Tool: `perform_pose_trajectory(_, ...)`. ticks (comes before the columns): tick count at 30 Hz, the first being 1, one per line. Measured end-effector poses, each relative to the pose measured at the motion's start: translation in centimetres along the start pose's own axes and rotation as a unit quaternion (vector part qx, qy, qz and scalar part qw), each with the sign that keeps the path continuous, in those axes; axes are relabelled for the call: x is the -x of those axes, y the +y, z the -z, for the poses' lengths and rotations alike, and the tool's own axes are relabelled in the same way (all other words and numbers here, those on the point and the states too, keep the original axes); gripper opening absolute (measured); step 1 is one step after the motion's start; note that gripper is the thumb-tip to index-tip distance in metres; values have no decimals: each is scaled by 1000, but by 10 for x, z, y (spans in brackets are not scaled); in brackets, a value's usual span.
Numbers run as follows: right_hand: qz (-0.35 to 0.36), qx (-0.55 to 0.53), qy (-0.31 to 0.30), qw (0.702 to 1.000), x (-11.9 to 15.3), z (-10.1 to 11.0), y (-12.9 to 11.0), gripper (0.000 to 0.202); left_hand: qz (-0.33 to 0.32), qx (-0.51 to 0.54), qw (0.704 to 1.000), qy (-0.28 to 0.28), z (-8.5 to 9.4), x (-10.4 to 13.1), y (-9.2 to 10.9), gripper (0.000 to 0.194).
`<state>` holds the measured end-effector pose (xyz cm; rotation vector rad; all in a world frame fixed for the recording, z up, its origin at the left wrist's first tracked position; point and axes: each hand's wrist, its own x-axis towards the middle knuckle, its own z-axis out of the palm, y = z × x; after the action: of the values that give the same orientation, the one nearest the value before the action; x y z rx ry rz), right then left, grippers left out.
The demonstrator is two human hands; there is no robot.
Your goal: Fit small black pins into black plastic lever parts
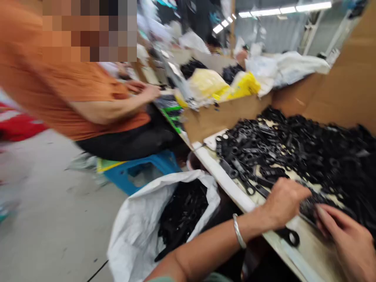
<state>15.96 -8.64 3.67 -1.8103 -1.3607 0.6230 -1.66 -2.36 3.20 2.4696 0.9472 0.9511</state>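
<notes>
Head view, dark piece: a blurred dark piece [308, 206] sits right of centre in the lower half of the frame, between the two hands, above the pale tabletop; its exact shape cannot be made out.
Left hand: bent over the piece's near end, the left hand [283, 201] has its fingers curled, tips hidden; whether they grip cannot be told.
Right hand: at the lower right, the right hand [349, 239] brings thumb and fingers close together at the piece's other end; blur hides whether they pinch it.
Ring-ended part: one black ring-ended part [292, 237] lies just below the left wrist, near the tabletop's [311, 244] edge.
Loose heap: many black parts [323, 152] cover the tabletop across the right of the frame, against a cardboard wall [349, 70].
Sack: lower centre, a white sack [126, 227] stands open with black pieces [185, 207] inside.
Stage: judging by the heap, much remains loose and one piece is in hand; whether the sack holds finished or waiting pieces cannot be told.
Neighbour: upper left, a co-worker in an orange top [58, 90], near a blue stool [125, 174].
</notes>
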Motion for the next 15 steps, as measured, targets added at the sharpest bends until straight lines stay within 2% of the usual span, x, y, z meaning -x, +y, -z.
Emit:
perform_pose_trajectory(2, -25, -99, -22, 995, -1, 0, 0, 48, 14, -13, 999, 28, 10, -2, 0, 24)
perform_pose_trajectory(5, -20, -214, -72, 974, -4, 0, -8, 40, -13, 77, 993, 92, 12, 1, 1, 22)
perform_pose_trajectory(9, -3, -258, -119, 959, 0, -1, -21, 34, -42, 147, 979, 134, 7, 17, 14, 21)
perform_pose_trajectory(15, 3, -288, -189, 939, 14, -3, -28, 28, -21, 193, 965, 178, 13, 34, 24, 16)
